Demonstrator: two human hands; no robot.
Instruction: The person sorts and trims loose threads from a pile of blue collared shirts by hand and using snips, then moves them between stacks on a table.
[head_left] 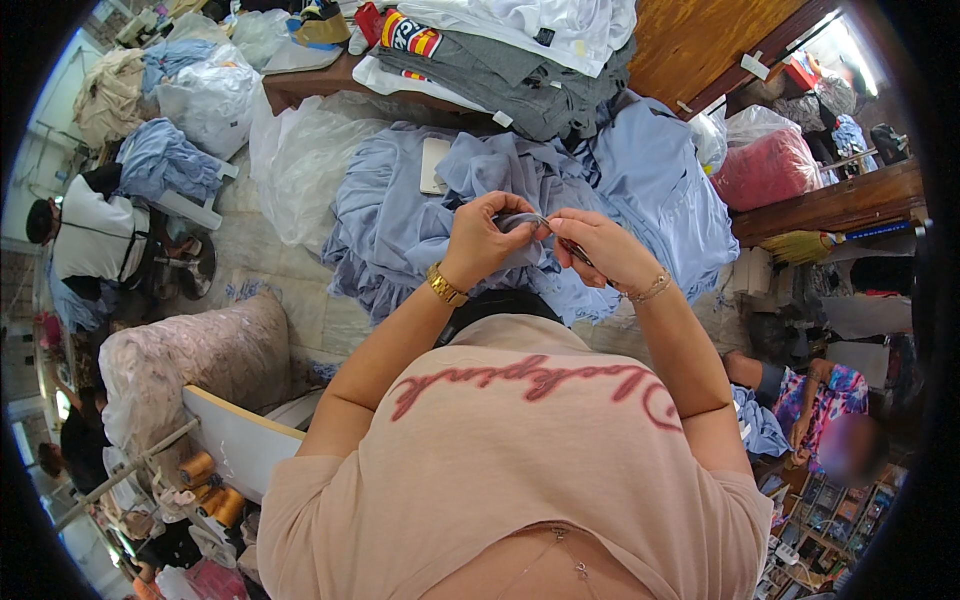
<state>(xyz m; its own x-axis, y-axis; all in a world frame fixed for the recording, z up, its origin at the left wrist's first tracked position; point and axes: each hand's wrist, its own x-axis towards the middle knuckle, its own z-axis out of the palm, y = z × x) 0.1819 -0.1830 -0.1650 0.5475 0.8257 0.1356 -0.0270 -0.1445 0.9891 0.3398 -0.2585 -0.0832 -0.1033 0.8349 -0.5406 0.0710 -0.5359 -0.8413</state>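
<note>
My left hand (485,238), with a gold watch at its wrist, pinches an edge of light blue cloth (518,222) between thumb and fingers. Close beside it, my right hand (612,248) is closed around small metal thread snips (577,254), whose tips meet the cloth by my left fingertips. My fingers partly cover the snips. Under and beyond both hands spreads a heap of light blue garments (385,215). A white phone (434,166) lies on top of that heap, to the left.
Folded grey and white shirts (500,75) are stacked at the far side. Clear plastic bags (300,165) lie left of the heap, and a plastic-wrapped roll (195,365) nearer. Thread cones (215,490) stand lower left. Other people (100,235) sit at the left and right (825,400).
</note>
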